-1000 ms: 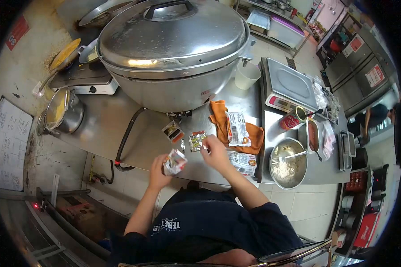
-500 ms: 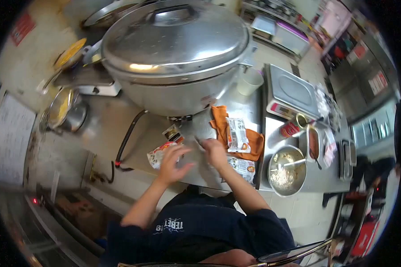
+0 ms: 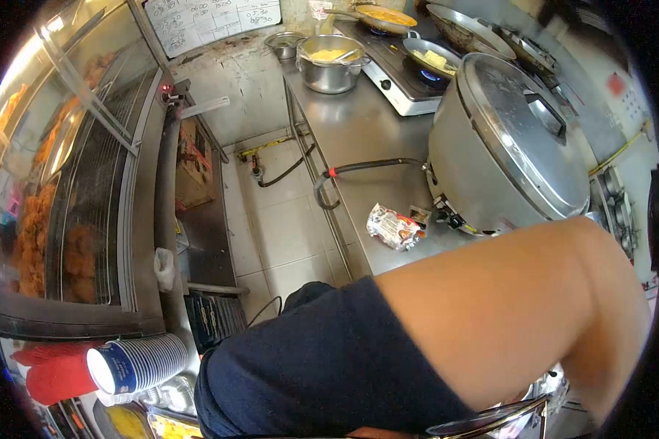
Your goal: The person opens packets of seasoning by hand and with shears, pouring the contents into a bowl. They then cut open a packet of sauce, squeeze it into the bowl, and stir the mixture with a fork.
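Observation:
My bent arm fills the lower right, its dark sleeve at the bottom and its forearm blurred near the right edge. Neither my left hand nor my right hand shows. Just beyond the arm, a crumpled white and red packet (image 3: 394, 227) lies on the steel counter (image 3: 366, 139), with a small dark sachet (image 3: 419, 216) beside it. The big lidded metal cooker (image 3: 458, 154) stands behind them, partly covered by my arm.
A steel pot (image 3: 331, 75) and a stove (image 3: 403, 91) with pans stand at the back. A black hose (image 3: 373, 164) crosses the counter edge. At left are a glass cabinet (image 3: 80, 212) with fried food, stacked cups (image 3: 143, 364) and a red cloth (image 3: 58, 380).
The view has swung left, bringing in the glass cabinet and cups. Both hands have left the view, and one arm now hides much of the counter.

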`<action>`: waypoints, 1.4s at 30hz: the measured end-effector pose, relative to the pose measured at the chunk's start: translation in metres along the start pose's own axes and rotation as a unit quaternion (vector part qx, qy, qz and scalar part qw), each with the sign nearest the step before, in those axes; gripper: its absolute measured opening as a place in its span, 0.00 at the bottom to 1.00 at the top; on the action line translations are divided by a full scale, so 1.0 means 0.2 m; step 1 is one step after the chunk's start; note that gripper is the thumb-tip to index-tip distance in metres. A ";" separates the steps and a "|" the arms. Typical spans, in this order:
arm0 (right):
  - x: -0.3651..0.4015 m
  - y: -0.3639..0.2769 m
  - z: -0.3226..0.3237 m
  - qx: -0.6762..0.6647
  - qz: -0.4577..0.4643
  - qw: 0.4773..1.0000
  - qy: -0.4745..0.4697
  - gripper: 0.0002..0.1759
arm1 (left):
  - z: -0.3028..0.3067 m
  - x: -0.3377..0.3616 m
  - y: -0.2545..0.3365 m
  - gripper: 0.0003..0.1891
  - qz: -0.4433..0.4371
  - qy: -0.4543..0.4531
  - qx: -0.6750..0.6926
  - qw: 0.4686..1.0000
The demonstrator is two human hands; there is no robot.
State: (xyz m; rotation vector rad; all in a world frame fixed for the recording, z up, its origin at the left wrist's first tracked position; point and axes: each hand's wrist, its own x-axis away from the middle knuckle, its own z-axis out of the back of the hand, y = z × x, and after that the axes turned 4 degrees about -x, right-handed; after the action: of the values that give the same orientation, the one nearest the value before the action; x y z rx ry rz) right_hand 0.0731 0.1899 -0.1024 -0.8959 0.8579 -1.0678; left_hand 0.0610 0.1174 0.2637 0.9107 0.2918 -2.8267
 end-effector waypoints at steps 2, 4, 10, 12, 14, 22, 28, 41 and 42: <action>0.02 -0.06 0.04 -0.015 0.001 1.000 -0.002 0.07 | 0.01 0.01 -0.08 0.25 0.058 0.042 -0.040 0.997; 0.08 -0.17 0.10 -0.034 0.002 0.999 -0.005 0.07 | 0.04 0.08 -0.14 0.25 0.114 0.104 -0.060 0.986; 0.22 -0.97 0.32 -0.029 0.097 0.994 -0.028 0.10 | 0.00 0.99 0.01 0.30 0.322 0.220 0.032 0.920; 0.20 -1.26 0.35 -0.093 0.170 0.980 -0.047 0.15 | 0.04 1.06 0.13 0.34 0.545 0.193 0.472 0.666; 0.12 -1.53 0.35 0.080 0.299 0.950 -0.045 0.13 | 0.12 1.14 0.11 0.19 0.545 0.152 0.113 0.817; -0.16 -2.36 0.08 0.249 0.403 0.880 0.024 0.23 | 0.47 1.45 -0.32 0.12 0.359 0.502 0.054 0.785; -0.10 -2.14 0.26 -0.016 0.364 0.930 0.057 0.12 | 0.35 1.36 -0.33 0.10 0.395 0.480 0.239 0.746; 0.95 -0.37 0.38 -0.368 -0.077 0.872 0.314 0.13 | -1.14 2.07 0.57 0.18 0.254 -0.065 0.274 0.925; 1.03 -0.39 0.39 -0.326 -0.124 0.887 0.301 0.09 | -1.12 2.08 0.53 0.18 0.297 -0.093 0.177 0.934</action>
State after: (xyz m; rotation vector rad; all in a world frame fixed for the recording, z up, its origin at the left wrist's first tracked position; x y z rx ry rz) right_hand 0.1699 -0.0113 -0.0311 -1.2773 1.7274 -1.3326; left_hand -0.1264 0.0303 -0.1741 0.6319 -0.4584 -2.3878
